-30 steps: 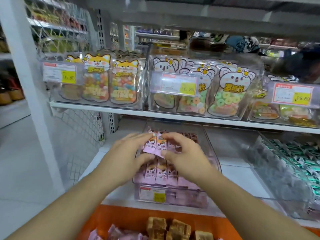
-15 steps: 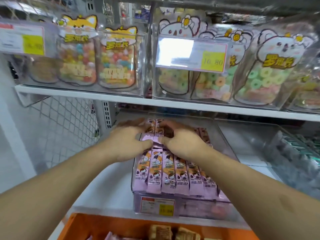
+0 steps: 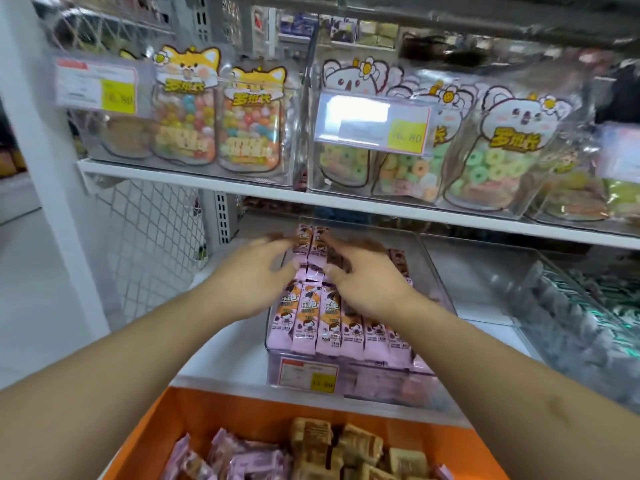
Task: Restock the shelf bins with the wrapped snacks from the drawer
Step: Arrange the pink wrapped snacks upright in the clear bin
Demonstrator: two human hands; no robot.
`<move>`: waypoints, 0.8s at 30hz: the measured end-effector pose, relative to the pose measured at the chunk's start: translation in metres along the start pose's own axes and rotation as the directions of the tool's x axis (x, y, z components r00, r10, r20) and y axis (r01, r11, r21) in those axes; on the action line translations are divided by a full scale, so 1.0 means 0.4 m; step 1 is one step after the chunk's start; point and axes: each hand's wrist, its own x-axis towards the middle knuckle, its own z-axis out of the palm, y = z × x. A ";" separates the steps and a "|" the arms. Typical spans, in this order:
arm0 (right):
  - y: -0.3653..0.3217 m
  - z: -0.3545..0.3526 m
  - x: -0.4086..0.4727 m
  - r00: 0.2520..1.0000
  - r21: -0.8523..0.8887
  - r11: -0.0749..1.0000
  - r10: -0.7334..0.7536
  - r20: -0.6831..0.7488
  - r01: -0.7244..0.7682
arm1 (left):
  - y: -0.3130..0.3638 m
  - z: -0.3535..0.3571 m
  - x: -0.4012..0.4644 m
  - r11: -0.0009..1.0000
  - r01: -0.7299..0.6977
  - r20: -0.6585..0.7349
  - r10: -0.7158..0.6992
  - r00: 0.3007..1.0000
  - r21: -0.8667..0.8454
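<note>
Reaching into the middle of the frame, both hands meet over a clear bin (image 3: 429, 271) on the lower shelf (image 3: 221, 355). The left hand (image 3: 254, 278) has its fingers spread and only loosely bent, its tips touching the back row of pink wrapped snacks (image 3: 311, 244); it grips nothing that can be seen. The right hand (image 3: 367, 277) lies across the same row with fingers slightly curled over the wrappers; motion blur hides whether it pinches one, so I cannot tell. Just below the hands, a front row of the same pink bars (image 3: 332, 327) lies side by side in the bin, with a price tag (image 3: 308, 374) on the bin's front wall.

At the bottom of the frame, an orange drawer (image 3: 194, 414) holds more pink packets (image 3: 239, 455) on the left and brown wrapped snacks (image 3: 332, 441) on the right. At the right edge another clear bin holds green-wrapped sweets (image 3: 602, 299). On the upper shelf (image 3: 214, 183), clear bins carry candy bags with fox faces (image 3: 221, 112) at upper left and koala faces (image 3: 502, 140) at upper right.
</note>
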 end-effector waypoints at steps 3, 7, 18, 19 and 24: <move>-0.011 -0.026 -0.088 1.000 -0.010 1.000 -0.019 -0.014 0.019 | 0.004 0.000 -0.071 0.996 -0.042 -0.038 0.039 0.999 -0.076; -0.039 -0.049 -0.250 0.995 -0.028 0.995 -0.092 -0.044 0.091 | 0.016 -0.018 -0.200 0.979 -0.090 -0.113 0.070 0.991 -0.182; 0.001 0.134 -0.626 0.963 0.051 0.998 -0.040 0.267 0.028 | 0.023 0.135 -0.618 0.981 0.098 0.100 -0.082 0.992 -0.169; 0.011 0.163 -0.638 0.946 0.030 1.000 -0.015 0.323 0.006 | 0.012 0.164 -0.644 0.982 0.110 0.161 -0.085 0.983 -0.153; 0.077 0.303 -0.678 0.809 -0.060 0.998 0.058 0.585 -0.028 | -0.068 0.299 -0.707 0.987 0.149 0.477 -0.099 0.873 -0.067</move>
